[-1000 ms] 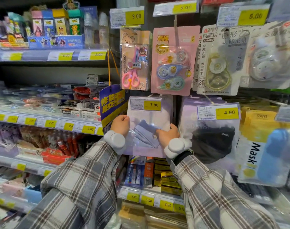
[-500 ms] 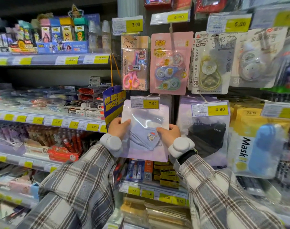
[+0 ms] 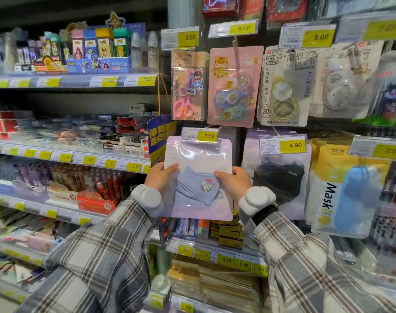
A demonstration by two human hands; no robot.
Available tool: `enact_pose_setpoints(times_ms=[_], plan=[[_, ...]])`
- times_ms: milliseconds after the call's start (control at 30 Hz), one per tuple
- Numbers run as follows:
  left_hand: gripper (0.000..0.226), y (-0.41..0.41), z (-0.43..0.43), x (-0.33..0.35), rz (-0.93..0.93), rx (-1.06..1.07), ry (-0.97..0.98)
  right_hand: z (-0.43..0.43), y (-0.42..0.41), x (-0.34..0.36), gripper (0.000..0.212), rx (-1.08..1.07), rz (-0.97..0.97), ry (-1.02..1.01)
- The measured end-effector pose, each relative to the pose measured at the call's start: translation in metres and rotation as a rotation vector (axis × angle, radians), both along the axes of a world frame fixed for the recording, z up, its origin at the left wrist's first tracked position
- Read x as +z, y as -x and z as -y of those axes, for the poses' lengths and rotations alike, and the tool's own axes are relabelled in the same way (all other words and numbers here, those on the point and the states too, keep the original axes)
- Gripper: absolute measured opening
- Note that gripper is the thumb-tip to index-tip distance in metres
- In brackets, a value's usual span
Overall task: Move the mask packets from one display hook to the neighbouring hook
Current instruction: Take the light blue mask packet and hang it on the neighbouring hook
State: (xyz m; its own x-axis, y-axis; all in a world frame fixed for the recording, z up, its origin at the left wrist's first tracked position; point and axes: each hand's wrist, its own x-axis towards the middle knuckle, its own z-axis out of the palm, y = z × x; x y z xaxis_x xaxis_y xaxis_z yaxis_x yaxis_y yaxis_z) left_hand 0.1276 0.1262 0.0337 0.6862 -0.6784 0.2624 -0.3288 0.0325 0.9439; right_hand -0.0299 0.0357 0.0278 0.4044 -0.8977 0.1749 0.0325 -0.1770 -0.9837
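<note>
While the person faces the display, the left hand [image 3: 161, 177] and the right hand [image 3: 234, 181] each take one side edge of the lilac mask packet [image 3: 198, 154], thumb on the front, the other fingers hidden behind. So each grip is closed on the packet. It stands upright before the display, with its top edge just under the 7.90 price tag [image 3: 199, 135]. Whether its hole sits on the hook or is already free cannot be told, because the tag covers that place.

The step in hand seems to be the taking off, or the start of the carry. The next move would call for a pull toward the person until the packet passes the hook tip. Then comes a shift to the right, to the hook under the 4.90 price tag [image 3: 282, 145], where a black mask packet [image 3: 280, 179] hangs.

Room is narrow. A blue hanging sign [image 3: 157, 136] is just beside the left edge, the black packet is near the right edge, and a pink correction tape card [image 3: 234, 86] hangs close above. Open room is mainly toward the person.
</note>
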Motion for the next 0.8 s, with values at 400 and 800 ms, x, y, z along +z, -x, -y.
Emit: enact_pose_setpoints(times_ms=[400, 800], plan=[[0.022, 0.039, -0.005, -0.02, -0.174, -0.033, 0.018, -0.004, 0.041, -0.016, 0.027, -0.01, 0.053, -0.089], [0.009, 0.104, 0.026, -0.02, -0.282, -0.233, -0.015, 0.021, 0.122, -0.026, 0.032, 0.033, 0.145, -0.082]])
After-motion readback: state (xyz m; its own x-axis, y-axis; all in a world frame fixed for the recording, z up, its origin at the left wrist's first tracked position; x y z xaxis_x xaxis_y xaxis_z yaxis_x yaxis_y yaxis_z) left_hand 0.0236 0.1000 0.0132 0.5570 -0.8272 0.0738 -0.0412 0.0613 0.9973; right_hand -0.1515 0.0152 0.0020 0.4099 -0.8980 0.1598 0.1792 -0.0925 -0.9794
